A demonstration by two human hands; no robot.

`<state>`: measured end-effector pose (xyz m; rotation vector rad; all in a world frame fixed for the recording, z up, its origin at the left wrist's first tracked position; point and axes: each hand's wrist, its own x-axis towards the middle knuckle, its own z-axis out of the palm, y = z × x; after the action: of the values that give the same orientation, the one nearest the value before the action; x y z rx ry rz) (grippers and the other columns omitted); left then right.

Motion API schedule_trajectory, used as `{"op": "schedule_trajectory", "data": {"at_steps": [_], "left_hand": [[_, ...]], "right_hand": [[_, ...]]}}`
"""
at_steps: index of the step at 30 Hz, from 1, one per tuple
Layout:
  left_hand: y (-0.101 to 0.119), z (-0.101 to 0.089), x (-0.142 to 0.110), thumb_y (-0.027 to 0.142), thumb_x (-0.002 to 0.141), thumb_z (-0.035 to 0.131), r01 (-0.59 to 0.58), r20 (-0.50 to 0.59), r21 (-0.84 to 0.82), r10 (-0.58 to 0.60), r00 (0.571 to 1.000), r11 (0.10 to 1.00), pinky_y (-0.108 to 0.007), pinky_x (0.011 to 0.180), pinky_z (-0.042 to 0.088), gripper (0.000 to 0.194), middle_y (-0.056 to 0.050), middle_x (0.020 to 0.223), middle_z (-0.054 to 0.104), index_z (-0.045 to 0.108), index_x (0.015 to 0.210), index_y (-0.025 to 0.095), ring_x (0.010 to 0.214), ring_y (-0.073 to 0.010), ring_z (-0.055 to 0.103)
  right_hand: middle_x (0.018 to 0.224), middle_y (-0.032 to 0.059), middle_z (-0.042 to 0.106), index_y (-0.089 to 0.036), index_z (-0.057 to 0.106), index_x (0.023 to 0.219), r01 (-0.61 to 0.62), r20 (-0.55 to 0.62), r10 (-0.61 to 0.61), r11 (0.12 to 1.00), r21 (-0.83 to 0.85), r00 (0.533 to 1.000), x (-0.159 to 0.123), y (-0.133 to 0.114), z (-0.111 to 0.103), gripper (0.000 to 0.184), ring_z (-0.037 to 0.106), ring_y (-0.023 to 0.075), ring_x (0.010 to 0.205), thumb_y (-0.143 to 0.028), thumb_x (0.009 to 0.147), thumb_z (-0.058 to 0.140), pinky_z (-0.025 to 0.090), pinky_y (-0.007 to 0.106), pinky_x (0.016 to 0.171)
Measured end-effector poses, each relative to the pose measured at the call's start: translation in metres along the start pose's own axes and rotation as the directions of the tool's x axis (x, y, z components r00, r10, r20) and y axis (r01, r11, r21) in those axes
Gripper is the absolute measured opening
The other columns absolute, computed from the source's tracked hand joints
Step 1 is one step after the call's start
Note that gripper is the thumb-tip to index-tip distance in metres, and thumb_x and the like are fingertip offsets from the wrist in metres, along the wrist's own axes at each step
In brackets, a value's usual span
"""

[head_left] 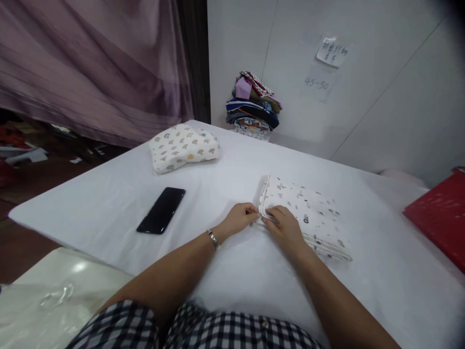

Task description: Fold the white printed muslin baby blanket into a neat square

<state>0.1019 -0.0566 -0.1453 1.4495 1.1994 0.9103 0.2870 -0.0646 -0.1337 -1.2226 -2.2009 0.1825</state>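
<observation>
A folded white cloth (308,208) with small grey prints lies in several layers on the white table. At its near left corner my left hand (240,217) is closed, thumb and finger pinching the edge of the layers. My right hand (285,228) rests over the same corner, with its fingers curled and gripping the folded edge. The two hands' fingertips almost meet there. A second folded cloth (185,148), white with grey mushroom-like prints, sits apart at the far left of the table.
A black phone (162,211) lies left of my hands on the table (232,179). Beyond the far edge stands a stack of folded fabrics (254,106) by the wall. A red object (441,213) is at the right, a pink curtain (98,63) at the left.
</observation>
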Motion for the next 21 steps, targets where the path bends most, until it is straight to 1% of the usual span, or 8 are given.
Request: {"op": "schedule_trajectory", "data": {"at_steps": [3,8,12,15,16,18,21], "left_hand": [[0.0007,0.0022,-0.0016,0.039,0.07,0.059,-0.002,0.02,0.021,0.002,1.0,1.0,-0.021,0.051,0.033,0.025,0.003,0.059,0.052,0.063,0.076,0.015,0.054,-0.0086,0.044],[0.0047,0.0026,-0.0027,0.038,0.071,0.059,0.002,0.05,-0.017,-0.001,0.999,1.0,-0.021,0.053,0.032,0.024,0.004,0.059,0.05,0.063,0.077,0.015,0.055,-0.0084,0.042],[0.0031,0.0025,-0.0018,0.038,0.07,0.059,0.016,0.036,-0.036,-0.014,0.999,0.999,-0.022,0.054,0.034,0.025,0.003,0.061,0.053,0.063,0.077,0.015,0.056,-0.0087,0.045],[-0.0007,0.0031,-0.0001,0.038,0.07,0.059,0.03,0.026,-0.048,-0.029,0.999,0.998,-0.022,0.055,0.035,0.024,0.003,0.061,0.053,0.062,0.076,0.015,0.056,-0.0089,0.046],[-0.0015,0.0032,0.0004,0.037,0.07,0.059,0.032,0.028,-0.05,-0.03,0.999,0.998,-0.022,0.056,0.036,0.024,0.003,0.061,0.053,0.062,0.076,0.014,0.056,-0.0089,0.046],[-0.0015,0.0032,0.0009,0.035,0.07,0.059,0.038,0.034,-0.061,-0.036,0.999,0.997,-0.023,0.057,0.036,0.022,0.003,0.061,0.053,0.062,0.075,0.014,0.056,-0.0087,0.046],[0.0015,0.0026,0.0005,0.032,0.068,0.059,0.06,0.045,-0.101,-0.056,0.997,0.993,-0.022,0.057,0.036,0.019,0.003,0.061,0.053,0.061,0.073,0.014,0.057,-0.0083,0.046]], "right_hand": [[0.091,0.0073,0.062,-0.021,0.063,0.097,0.003,-0.006,-0.003,1.0,0.0,1.0,-0.0002,-0.001,0.0012,0.02,0.057,0.0212,0.087,-0.034,0.085,0.054,0.046,0.034,0.077],[0.088,0.0065,0.062,-0.021,0.063,0.096,-0.031,-0.012,0.032,0.998,0.053,0.999,-0.0002,-0.0015,0.0027,0.019,0.056,0.0203,0.084,-0.033,0.086,0.052,0.045,0.033,0.075],[0.084,0.005,0.061,-0.021,0.063,0.089,-0.079,-0.023,0.083,0.988,0.129,0.996,0.0005,-0.0024,-0.0006,0.018,0.056,0.0182,0.081,-0.028,0.089,0.046,0.045,0.03,0.072],[0.085,0.005,0.06,-0.02,0.062,0.087,-0.099,-0.064,0.111,0.98,0.17,0.992,0.0009,-0.0053,-0.0049,0.019,0.056,0.0166,0.08,-0.026,0.09,0.044,0.045,0.029,0.071],[0.086,0.0055,0.06,-0.019,0.062,0.088,-0.086,-0.081,0.1,0.983,0.16,0.992,0.0008,-0.0063,-0.0058,0.019,0.056,0.0167,0.08,-0.026,0.09,0.044,0.044,0.029,0.072],[0.087,0.0069,0.06,-0.019,0.063,0.092,-0.031,-0.1,0.04,0.996,0.089,0.994,0.0003,-0.0082,-0.006,0.019,0.055,0.0182,0.082,-0.026,0.09,0.045,0.044,0.031,0.074],[0.086,0.0082,0.061,-0.018,0.064,0.096,0.066,-0.065,-0.067,0.998,-0.016,0.996,-0.0006,-0.009,-0.0032,0.021,0.054,0.02,0.082,-0.026,0.09,0.045,0.044,0.034,0.074]]}}
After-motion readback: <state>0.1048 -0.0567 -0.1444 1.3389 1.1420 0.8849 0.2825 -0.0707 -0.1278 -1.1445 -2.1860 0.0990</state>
